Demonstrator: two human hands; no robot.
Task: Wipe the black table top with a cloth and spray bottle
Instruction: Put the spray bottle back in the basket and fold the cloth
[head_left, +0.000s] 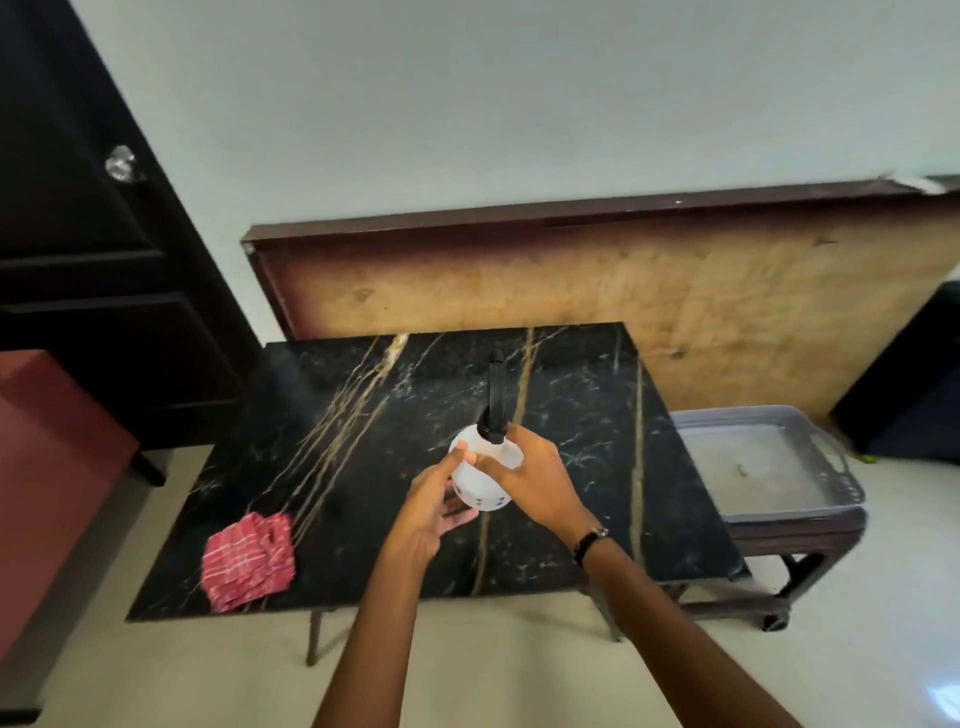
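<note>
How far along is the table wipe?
Early. Done: nothing visibly wiped; no wet streaks can be made out on the black table top. In hand: both the left hand and right hand hold the spray bottle above the table. Left: spraying and wiping; the red cloth lies untouched near the front-left corner.

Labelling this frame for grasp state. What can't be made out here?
Head view only:
- Spray bottle: the right hand and left hand cover its sides; liquid level unreadable.
- Trigger on its black head: too dark and blurred against the black table top.
- Red cloth: motion blur hides its folds.
- Both arms: cut off by bottom edge.
</note>
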